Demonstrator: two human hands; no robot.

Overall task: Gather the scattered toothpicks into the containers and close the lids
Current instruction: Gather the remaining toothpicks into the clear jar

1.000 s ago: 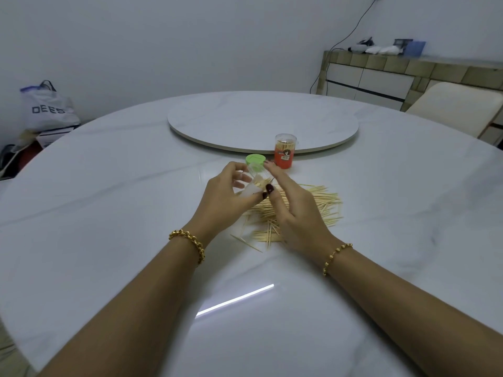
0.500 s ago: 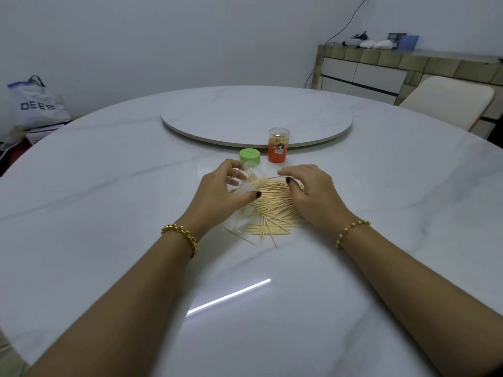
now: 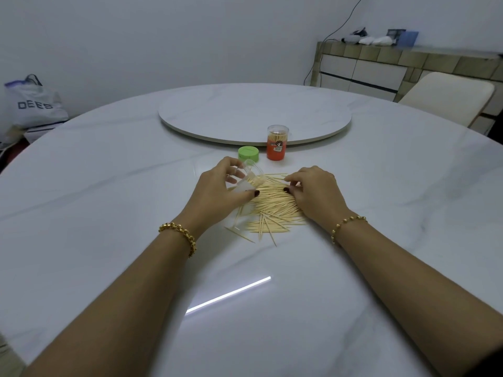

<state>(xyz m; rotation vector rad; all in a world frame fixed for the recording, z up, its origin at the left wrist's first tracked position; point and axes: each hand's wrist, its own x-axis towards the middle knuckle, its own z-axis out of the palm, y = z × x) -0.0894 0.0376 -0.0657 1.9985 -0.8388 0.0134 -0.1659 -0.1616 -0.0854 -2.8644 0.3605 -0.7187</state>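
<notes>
Returning from the clear container (image 3: pixel 251 179), which the left hand (image 3: pixel 217 191) grips tilted at the heap's left edge, the right hand (image 3: pixel 313 191) curls thumb and fingertips onto the toothpicks (image 3: pixel 272 208), pinching another bunch: filling continues. Count: two containers, the orange container (image 3: pixel 277 144) lidded; one loose green lid (image 3: pixel 248 153); toothpicks too many to count.

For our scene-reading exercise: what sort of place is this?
Probably a home dining room: a large round marble table with a turntable, a cushioned chair and a tiled sideboard.
</notes>
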